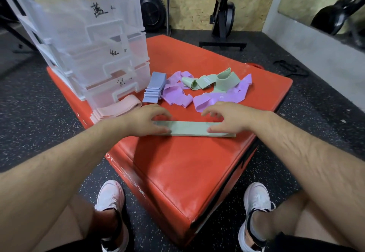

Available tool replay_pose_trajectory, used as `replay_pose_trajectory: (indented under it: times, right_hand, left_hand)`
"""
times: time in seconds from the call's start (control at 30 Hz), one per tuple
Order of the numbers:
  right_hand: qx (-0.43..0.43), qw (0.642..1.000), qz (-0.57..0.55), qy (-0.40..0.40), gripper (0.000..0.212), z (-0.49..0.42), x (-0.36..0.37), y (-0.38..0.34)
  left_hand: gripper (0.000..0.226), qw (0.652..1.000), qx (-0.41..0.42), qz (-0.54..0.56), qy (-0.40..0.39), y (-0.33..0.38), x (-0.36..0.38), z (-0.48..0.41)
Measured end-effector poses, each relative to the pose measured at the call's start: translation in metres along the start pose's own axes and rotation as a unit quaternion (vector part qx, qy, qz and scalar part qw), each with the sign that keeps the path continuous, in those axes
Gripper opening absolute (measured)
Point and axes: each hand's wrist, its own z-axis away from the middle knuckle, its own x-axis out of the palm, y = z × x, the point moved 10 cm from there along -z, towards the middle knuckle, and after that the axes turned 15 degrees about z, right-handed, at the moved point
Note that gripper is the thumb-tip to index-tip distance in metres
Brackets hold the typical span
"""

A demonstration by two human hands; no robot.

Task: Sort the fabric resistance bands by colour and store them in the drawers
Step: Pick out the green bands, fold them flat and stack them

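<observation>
A flattened green band (189,128) lies across the red padded box (177,164) in front of me. My left hand (147,120) presses its left end with the fingertips. My right hand (230,118) rests on its right end, thumb on the fabric. Behind it lie loose purple bands (209,98) and crumpled green bands (209,80). A neat stack of blue bands (153,89) and a stack of pink bands (116,109) sit beside the clear plastic drawer unit (94,40), whose labelled drawers stand partly pulled out.
The red box stands on speckled black rubber flooring (49,113). An exercise machine (223,16) and a weight plate (152,11) stand at the far wall. My two white shoes (110,198) are at the box's near corner.
</observation>
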Motion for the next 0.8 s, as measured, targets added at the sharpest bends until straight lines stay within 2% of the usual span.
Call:
replay_pose_trajectory:
  times: [0.07, 0.23, 0.33, 0.5, 0.57, 0.7, 0.8]
  right_hand:
    - [0.004, 1.000, -0.013, 0.027, 0.051, -0.009, -0.015, -0.001]
    - [0.030, 0.996, -0.037, 0.075, 0.040, -0.048, -0.039, 0.008]
    - [0.048, 0.995, -0.048, 0.076, 0.039, -0.082, -0.038, 0.022]
    - [0.080, 0.991, -0.079, 0.075, 0.036, -0.133, -0.026, 0.038]
    - [0.098, 0.988, -0.089, 0.079, 0.033, -0.151, -0.023, 0.039]
    - [0.124, 0.987, -0.086, 0.054, 0.021, -0.171, -0.011, 0.041]
    - [0.144, 0.981, -0.123, 0.054, 0.014, -0.174, -0.008, 0.047]
  left_hand:
    - [0.059, 1.000, 0.001, 0.004, 0.022, 0.012, -0.008, -0.016]
    - [0.047, 0.997, 0.004, 0.008, 0.074, 0.041, -0.022, -0.068]
    - [0.043, 0.996, -0.028, 0.028, 0.084, 0.038, -0.026, -0.097]
    - [0.063, 0.993, -0.070, 0.041, 0.083, 0.022, -0.028, -0.128]
    - [0.057, 0.992, -0.078, 0.046, 0.086, 0.012, -0.030, -0.137]
    - [0.028, 0.991, -0.082, 0.045, 0.093, 0.003, -0.035, -0.144]
    - [0.029, 0.989, -0.087, 0.035, 0.110, -0.003, -0.042, -0.143]
